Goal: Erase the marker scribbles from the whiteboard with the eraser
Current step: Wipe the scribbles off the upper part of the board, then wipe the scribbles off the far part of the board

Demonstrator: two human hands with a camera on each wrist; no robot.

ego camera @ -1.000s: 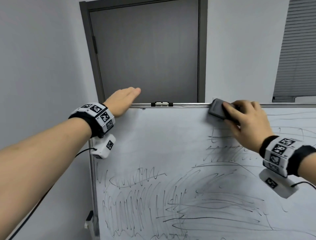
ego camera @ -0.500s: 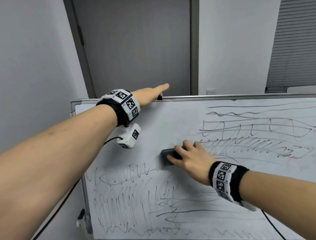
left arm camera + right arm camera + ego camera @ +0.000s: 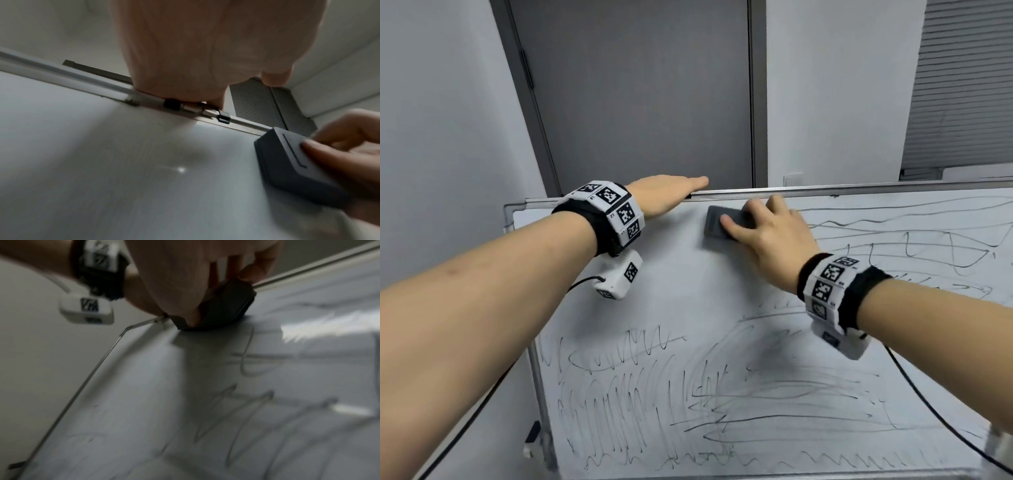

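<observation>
My right hand [image 3: 763, 233] grips a dark grey eraser [image 3: 719, 222] and presses it flat on the whiteboard [image 3: 671, 301] just under the top rail. The eraser [image 3: 292, 164] also shows at the right of the left wrist view, and as a dark block [image 3: 224, 308] under my fingers in the blurred right wrist view. Black marker scribbles [image 3: 688, 404] cover the lower half and the right side [image 3: 928, 246] of the board. My left hand [image 3: 664, 193] lies flat with straight fingers on the board's top rail [image 3: 859, 190], left of the eraser.
A grey door [image 3: 640, 92] stands behind the board, with white walls either side and a slatted blind [image 3: 962, 85] at the right. A black clip [image 3: 223, 116] sits on the rail by my left hand. Cables hang from both wrist cameras.
The right hand carried the eraser from the top rail down and left to mid-board, then back up to just under the rail. The left hand stayed on the rail.
</observation>
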